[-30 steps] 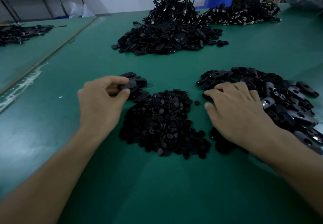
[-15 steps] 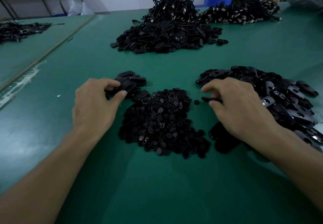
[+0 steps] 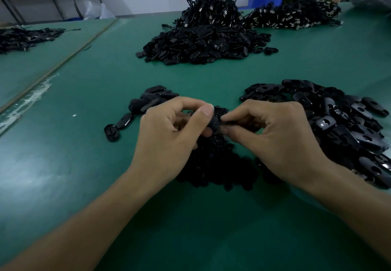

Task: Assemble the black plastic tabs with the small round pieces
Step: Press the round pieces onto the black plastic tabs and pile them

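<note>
1. Black plastic tab (image 3: 232, 123) sits pinched in the right hand (image 3: 277, 139); the left hand (image 3: 169, 137) pinches a small round piece (image 3: 214, 120) against it, above the round-piece heap (image 3: 215, 165).
2. Few likely finished tabs (image 3: 152, 101) lie at left; the big tab pile (image 3: 349, 126) awaits at right.

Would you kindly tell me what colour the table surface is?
The table surface is green, clearest in the head view.

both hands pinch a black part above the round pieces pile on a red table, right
No: the table is green, not red. The head view shows both the left hand and right hand pinching a black part above the round pieces pile.
</note>
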